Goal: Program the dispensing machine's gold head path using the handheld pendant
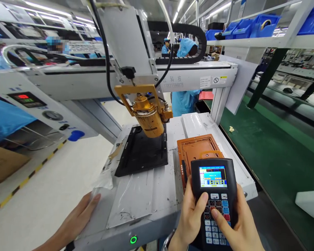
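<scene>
My left hand (191,212) grips the left side of a black handheld controller (234,181), its thumb resting on the upper keys. From the other side, my right hand (240,223) holds the same controller, with the thumb on a key near the middle of the keypad. The controller's small colour screen (212,176) is lit and shows a pop-up box. Behind it lies an orange fixture plate (196,148) with a handle, partly hidden. A black rectangular tray (143,155) sits under the machine's gold-coloured cylindrical head (150,122).
Another person's hand (81,211) rests at the table's left edge, near a crumpled white wipe (103,179). A gantry beam (183,78) spans the white machine table (136,198). A control panel (49,111) stands left; a green bench (272,164) is right. Co-workers appear behind.
</scene>
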Motion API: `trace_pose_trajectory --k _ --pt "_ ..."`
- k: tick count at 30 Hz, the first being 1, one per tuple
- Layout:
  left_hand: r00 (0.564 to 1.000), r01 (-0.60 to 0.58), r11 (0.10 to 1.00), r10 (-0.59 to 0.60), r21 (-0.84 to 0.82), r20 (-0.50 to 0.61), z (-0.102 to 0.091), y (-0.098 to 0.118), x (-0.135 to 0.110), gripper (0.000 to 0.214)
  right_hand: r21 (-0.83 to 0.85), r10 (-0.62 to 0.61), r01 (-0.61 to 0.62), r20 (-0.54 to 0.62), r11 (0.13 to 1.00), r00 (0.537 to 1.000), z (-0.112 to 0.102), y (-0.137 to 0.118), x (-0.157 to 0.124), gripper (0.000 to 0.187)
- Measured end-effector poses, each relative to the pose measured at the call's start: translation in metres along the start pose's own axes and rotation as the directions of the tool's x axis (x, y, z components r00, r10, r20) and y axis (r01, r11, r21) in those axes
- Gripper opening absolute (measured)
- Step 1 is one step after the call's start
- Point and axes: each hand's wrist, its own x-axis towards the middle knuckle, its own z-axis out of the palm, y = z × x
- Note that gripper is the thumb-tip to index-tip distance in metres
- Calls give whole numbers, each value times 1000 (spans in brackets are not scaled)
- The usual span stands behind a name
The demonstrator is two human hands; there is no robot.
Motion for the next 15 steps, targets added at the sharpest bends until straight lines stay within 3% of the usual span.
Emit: trace_pose_trajectory --k 5,10,15 --pt "999 -13 1000 14 28 -32 4 -5 -2 68 22 -64 64 16 998 998 -3 -4 -2 66" --pt "999 -35 998 36 43 -8 2 -6 -1 68 27 -88 87 25 996 996 -4 8 -3 71" --pt "998 -55 997 57 59 -24 -2 -10 0 72 113 -36 32 35 993 999 -3 25 -4 77"
